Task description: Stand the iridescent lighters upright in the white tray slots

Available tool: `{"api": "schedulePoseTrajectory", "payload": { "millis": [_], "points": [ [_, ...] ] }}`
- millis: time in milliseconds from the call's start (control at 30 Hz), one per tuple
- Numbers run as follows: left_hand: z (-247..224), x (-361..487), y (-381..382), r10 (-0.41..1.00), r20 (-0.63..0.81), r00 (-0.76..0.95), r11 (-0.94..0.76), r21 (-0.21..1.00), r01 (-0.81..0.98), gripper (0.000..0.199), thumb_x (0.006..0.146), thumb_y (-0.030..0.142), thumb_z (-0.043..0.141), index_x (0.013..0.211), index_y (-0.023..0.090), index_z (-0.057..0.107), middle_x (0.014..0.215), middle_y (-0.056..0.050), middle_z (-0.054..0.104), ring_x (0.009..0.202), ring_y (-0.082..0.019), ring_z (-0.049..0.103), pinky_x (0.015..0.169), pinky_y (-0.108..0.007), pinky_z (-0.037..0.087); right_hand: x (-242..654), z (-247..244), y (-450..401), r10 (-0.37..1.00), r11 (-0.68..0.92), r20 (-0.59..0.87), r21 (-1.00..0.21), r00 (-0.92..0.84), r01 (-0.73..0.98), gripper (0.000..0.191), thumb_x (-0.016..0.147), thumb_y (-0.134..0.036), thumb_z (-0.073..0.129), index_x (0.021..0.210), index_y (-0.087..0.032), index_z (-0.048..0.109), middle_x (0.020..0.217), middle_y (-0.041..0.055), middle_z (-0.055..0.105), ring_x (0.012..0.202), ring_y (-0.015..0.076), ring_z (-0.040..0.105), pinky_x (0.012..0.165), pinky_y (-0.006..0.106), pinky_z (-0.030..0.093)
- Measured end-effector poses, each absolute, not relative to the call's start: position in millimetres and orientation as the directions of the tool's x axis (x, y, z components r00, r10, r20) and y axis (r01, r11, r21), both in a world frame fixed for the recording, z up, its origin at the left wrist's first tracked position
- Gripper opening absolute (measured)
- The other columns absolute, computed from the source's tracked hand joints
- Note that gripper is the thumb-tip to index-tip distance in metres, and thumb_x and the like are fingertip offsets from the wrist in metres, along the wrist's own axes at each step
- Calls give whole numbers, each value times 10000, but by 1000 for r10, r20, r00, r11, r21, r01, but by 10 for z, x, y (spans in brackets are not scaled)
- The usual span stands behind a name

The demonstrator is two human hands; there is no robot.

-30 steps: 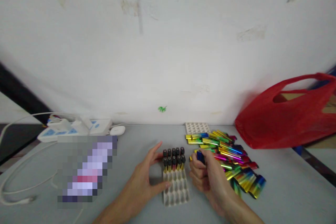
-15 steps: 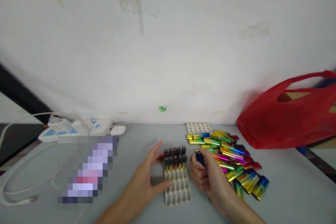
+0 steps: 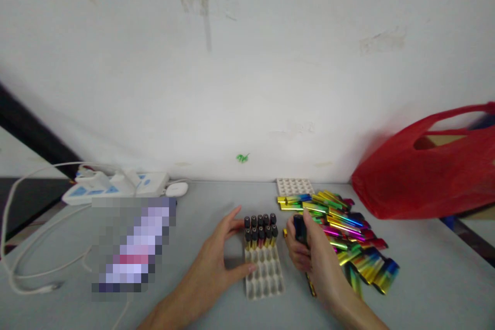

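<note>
A pale tray (image 3: 264,270) with rows of small pockets stands in front of me. Its far rows hold several upright slim pieces (image 3: 260,234) with black tops and gold or red bodies. My left hand (image 3: 216,258) is spread at the tray's left side, thumb tip on its edge, fingers beside the far rows. To the right of the tray, my right hand (image 3: 309,252) is closed round a slim dark piece (image 3: 299,228). Its dark top sticks up under the thumb, and gold parts show below the fist. How many pieces the fist holds is hidden.
A heap of shiny multicoloured metallic pieces (image 3: 344,227) lies right of my right hand. Behind it are a second pale tray (image 3: 296,186) and a red bag (image 3: 421,180). A white power strip (image 3: 150,185), cables and a blurred-out phone-like object (image 3: 135,247) lie at left.
My right hand has shifted slightly right, and the dark piece in it stands more upright, with more gold showing below the fist. My left hand keeps its place at the tray.
</note>
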State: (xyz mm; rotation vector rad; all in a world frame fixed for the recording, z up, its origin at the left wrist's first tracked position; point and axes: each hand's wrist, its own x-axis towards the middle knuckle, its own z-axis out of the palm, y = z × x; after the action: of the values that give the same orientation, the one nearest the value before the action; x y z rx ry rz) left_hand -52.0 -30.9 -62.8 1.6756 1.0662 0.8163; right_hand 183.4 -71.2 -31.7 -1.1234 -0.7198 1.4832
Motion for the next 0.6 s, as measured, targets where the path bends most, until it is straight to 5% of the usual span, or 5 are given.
{"api": "schedulePoseTrajectory", "payload": {
  "millis": [100,167,267,433,600],
  "points": [
    [-598,-515,-312,913,22,408,-150,947,283,1055,813,259,913,1704,279,350,1525,-155,661,1453,-356,618,1322,-582,384,1809,-240,-786,982,-42,-76,-981,174,-190,518,1028,-764,562,1021,-253,646,709,-38,498,570,147,393,519,264,363],
    [-582,-510,-310,910,23,415,-152,947,281,1047,816,247,907,1702,268,349,1525,-158,662,1451,-354,620,1323,-580,386,1791,-161,-864,981,104,110,-994,162,42,410,1128,-623,474,1120,-270,683,885,19,596,793,195,560,749,306,499],
    [-589,-503,-301,912,38,408,-161,949,273,1060,799,246,920,1698,268,359,1516,-158,670,1443,-366,628,1317,-592,396,1787,-84,-960,948,291,316,-917,50,273,328,1152,-506,477,1210,-308,732,1126,70,614,1129,254,591,1009,365,500],
    [-602,-498,-303,906,50,420,-167,955,247,1049,800,253,942,1682,288,374,1502,-149,683,1431,-365,639,1309,-583,411,1777,-108,-981,892,451,414,-796,-179,404,219,1094,-470,649,1223,-326,750,988,42,684,973,250,681,927,363,567],
    [-557,-515,-316,895,46,445,-158,963,217,1069,775,214,938,1677,286,369,1525,-145,659,1452,-361,623,1309,-563,414,1735,-219,-934,812,581,482,-615,-330,533,240,1092,-441,663,1234,-276,765,1057,89,791,970,258,754,868,352,606]
  ]
}}
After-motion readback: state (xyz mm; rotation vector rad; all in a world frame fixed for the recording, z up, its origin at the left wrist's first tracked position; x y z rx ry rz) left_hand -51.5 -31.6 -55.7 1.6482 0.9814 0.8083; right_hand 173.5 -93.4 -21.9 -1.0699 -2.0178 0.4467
